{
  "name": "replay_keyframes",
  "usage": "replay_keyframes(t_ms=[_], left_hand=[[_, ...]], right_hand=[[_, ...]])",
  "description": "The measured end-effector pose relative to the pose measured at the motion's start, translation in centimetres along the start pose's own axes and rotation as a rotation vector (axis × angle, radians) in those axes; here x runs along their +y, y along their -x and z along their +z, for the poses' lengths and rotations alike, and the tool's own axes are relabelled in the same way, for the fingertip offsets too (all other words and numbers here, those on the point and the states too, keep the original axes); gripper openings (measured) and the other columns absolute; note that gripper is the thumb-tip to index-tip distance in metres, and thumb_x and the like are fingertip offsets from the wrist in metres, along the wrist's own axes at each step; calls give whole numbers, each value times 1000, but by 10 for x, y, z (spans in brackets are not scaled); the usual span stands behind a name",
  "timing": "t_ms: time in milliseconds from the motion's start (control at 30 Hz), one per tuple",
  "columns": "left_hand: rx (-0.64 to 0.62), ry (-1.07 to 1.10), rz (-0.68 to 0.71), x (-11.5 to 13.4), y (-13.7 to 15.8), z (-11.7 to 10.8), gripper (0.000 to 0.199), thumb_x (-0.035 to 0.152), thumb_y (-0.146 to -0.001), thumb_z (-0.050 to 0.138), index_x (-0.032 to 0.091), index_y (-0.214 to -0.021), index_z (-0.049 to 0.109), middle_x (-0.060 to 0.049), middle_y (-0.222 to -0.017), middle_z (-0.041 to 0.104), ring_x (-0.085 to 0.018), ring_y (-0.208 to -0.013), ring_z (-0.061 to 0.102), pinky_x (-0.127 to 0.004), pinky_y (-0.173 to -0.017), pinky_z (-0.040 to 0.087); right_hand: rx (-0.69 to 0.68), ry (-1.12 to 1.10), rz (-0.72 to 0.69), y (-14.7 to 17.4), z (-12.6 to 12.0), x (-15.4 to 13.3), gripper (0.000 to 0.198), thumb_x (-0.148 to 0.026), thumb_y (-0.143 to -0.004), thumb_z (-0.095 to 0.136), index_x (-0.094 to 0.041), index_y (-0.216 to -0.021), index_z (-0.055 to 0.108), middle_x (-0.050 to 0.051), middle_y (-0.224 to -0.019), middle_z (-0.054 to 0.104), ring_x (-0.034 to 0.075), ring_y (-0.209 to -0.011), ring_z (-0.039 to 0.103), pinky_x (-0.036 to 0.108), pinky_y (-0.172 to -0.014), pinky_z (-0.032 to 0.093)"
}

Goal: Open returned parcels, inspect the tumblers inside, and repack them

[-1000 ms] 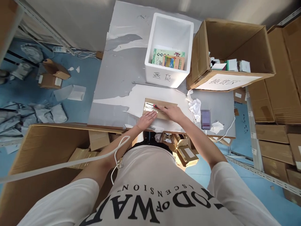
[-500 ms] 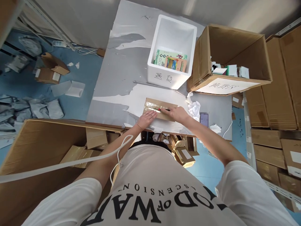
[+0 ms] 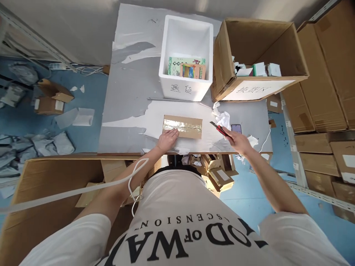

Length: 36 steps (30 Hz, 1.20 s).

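A small cardboard box with shiny clear tape along its top lies flat on the table, near the front edge. My left hand rests on the box's left front part, fingers stretched flat over it. Off to the right of the box, my right hand grips a red and black utility knife. Its dark blade points up and left, apart from the box. Crumpled white paper lies just beyond the knife, and a phone lies beside my right hand.
A white foam box with booklets inside stands at the back of the table. Right of it is a large open carton holding small boxes. Another big carton stands at my left, with a white cable crossing before it.
My right hand has lifted the utility knife away from the box and moved right, near the phone. My left hand stays on the box. The whole view has shifted slightly.
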<state>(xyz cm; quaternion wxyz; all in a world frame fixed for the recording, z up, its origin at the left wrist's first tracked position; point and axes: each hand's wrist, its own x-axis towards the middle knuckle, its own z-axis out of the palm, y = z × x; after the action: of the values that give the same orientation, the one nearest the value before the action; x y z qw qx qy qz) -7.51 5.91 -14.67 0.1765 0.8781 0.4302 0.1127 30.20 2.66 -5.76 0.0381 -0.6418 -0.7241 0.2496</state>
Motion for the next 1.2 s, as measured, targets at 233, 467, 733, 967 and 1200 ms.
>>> replay_keyframes(t_ms=[233, 467, 733, 967, 1200], left_hand=[[-113, -168, -68, 6, -48, -31, 116, 65, -66, 72, 8, -154, 23, -27, -160, 15, -45, -148, 11, -65, -115, -2], [-162, -153, -111, 4, -54, -23, 118, 74, -65, 66, 11, -155, 21, -25, -159, 21, -46, -147, 14, -64, -114, -7], [-123, -115, -111, 1, -57, -23, 114, 73, -65, 66, 12, -153, 28, -23, -157, 29, -45, -145, 22, -62, -115, -4], [-130, -103, -116, -3, -58, -21, 113, 75, -66, 64, 13, -153, 27, -22, -157, 28, -44, -145, 21, -61, -115, -5], [-153, -137, -108, -2, -60, -24, 114, 75, -66, 62, 13, -154, 24, -22, -158, 27, -44, -145, 20, -61, -115, -3]], right_hand=[[58, -822, 348, 6, 75, -37, 69, -43, -87, 50, -27, -152, 34, 3, -89, 66, 9, -48, 48, 26, -44, 44], [45, -906, 323, 10, 84, -40, 70, -43, -85, 55, -27, -151, 37, 2, -87, 64, 7, -49, 45, 22, -43, 44], [-97, -1016, 266, 14, 84, -15, 75, -50, -83, 59, -27, -151, 36, -3, -76, 58, 7, -45, 41, 23, -43, 40], [-307, -993, 230, 51, 78, 0, 74, -51, -85, 60, -28, -151, 36, -3, -72, 58, 7, -46, 37, 23, -43, 39], [-99, -952, 299, 54, 80, 1, 72, -52, -85, 60, -27, -149, 40, 2, -84, 65, 7, -46, 43, 24, -43, 44]])
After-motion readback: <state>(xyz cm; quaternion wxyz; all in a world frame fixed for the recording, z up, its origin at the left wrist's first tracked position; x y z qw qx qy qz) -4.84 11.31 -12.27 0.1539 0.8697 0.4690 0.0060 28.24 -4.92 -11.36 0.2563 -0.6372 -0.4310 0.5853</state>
